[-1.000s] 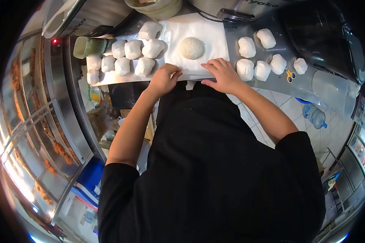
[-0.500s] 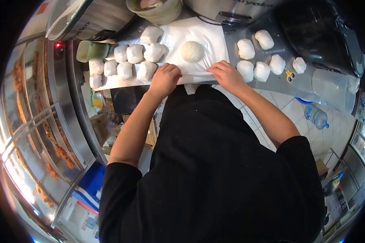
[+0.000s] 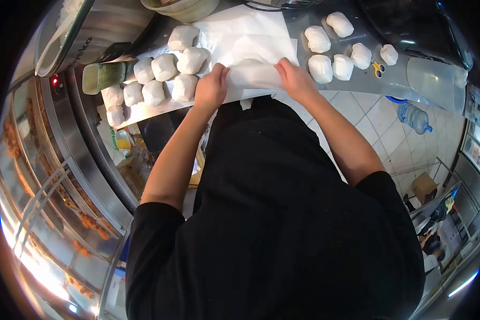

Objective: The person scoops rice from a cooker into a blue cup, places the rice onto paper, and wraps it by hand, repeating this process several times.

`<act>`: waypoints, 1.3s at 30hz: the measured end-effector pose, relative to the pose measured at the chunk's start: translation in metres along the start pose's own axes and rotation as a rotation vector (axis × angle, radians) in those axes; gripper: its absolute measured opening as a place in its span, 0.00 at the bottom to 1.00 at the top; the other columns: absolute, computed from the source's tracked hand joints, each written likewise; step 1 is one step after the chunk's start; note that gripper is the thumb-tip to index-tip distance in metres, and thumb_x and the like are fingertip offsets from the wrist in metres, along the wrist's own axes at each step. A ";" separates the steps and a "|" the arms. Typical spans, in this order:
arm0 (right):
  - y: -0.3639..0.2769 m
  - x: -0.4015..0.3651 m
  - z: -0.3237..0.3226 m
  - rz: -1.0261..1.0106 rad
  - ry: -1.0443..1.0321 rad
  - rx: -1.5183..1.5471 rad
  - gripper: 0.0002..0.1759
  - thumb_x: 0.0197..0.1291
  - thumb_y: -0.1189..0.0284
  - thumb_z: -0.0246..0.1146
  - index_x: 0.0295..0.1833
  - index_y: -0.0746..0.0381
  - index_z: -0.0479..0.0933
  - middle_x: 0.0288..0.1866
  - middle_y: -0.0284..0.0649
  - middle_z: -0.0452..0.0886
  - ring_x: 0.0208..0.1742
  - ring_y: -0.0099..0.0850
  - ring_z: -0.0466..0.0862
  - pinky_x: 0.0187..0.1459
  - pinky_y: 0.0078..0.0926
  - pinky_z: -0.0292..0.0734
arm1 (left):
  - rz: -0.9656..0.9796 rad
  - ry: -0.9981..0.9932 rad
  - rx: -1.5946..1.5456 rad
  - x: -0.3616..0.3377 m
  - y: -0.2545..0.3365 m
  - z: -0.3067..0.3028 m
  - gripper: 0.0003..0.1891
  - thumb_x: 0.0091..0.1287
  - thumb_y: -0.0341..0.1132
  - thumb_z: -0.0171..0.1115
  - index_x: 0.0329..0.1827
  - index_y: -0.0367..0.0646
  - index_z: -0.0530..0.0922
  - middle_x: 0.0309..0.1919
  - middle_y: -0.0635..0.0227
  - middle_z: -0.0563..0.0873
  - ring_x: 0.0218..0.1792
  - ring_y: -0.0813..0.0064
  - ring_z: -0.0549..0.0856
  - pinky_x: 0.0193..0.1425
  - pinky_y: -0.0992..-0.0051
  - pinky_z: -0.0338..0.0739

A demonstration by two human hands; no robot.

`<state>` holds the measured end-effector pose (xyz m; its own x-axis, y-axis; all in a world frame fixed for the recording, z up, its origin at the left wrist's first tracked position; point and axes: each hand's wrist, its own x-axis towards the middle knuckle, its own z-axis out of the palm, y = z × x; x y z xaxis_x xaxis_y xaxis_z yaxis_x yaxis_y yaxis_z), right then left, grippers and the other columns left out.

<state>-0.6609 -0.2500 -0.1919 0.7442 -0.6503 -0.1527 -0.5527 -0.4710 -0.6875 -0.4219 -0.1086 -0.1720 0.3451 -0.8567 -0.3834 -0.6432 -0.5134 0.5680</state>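
My left hand [image 3: 212,86] pinches the near left side of a white paper sheet [image 3: 245,34]. Opposite it, my right hand [image 3: 295,80] grips the near right side between thumb and fingers. The paper's near edge is lifted and folded over a round white mound, which looks like rice. Only a faint strip of the mound [image 3: 250,62] shows behind the fold. Left of my left hand sit several paper-wrapped bundles [image 3: 164,67]. More wrapped bundles [image 3: 320,68] lie beyond my right hand.
Yellow-handled scissors [image 3: 378,69] lie on the metal counter [image 3: 333,47] at the right. A green container [image 3: 102,78] stands at the left end, and a bowl [image 3: 184,9] at the back. A glass-fronted cabinet [image 3: 58,192] with food flanks my left side. A water bottle [image 3: 415,118] lies on the floor.
Both hands have raised the paper's near edge and carried it away from my body over the mound, which was fully exposed before. The view has shifted slightly.
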 end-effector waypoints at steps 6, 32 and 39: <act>-0.022 0.024 -0.002 0.280 -0.167 -0.303 0.21 0.81 0.52 0.53 0.51 0.58 0.79 0.41 0.52 0.90 0.44 0.57 0.89 0.42 0.59 0.81 | -0.140 -0.055 0.144 0.031 0.013 -0.008 0.18 0.81 0.51 0.54 0.57 0.49 0.85 0.46 0.47 0.92 0.48 0.43 0.91 0.51 0.47 0.85; -0.024 0.064 -0.058 -0.268 -0.198 -0.169 0.09 0.61 0.76 0.64 0.46 0.55 0.83 0.42 0.39 0.85 0.54 0.45 0.84 0.56 0.42 0.80 | 0.576 -0.083 0.147 0.070 0.013 -0.074 0.06 0.65 0.28 0.67 0.43 0.42 0.80 0.35 0.60 0.85 0.39 0.52 0.87 0.46 0.60 0.82; 0.004 -0.005 0.007 -0.518 0.028 -0.327 0.06 0.61 0.72 0.66 0.44 0.54 0.84 0.47 0.31 0.84 0.54 0.34 0.82 0.58 0.40 0.76 | 0.862 0.141 0.308 0.012 -0.020 -0.004 0.05 0.63 0.30 0.62 0.41 0.45 0.81 0.38 0.65 0.84 0.45 0.61 0.85 0.53 0.62 0.80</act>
<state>-0.6641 -0.2438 -0.1989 0.9393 -0.3008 0.1648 -0.2112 -0.8858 -0.4132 -0.4025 -0.1083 -0.1854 -0.2702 -0.9448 0.1854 -0.8623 0.3232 0.3898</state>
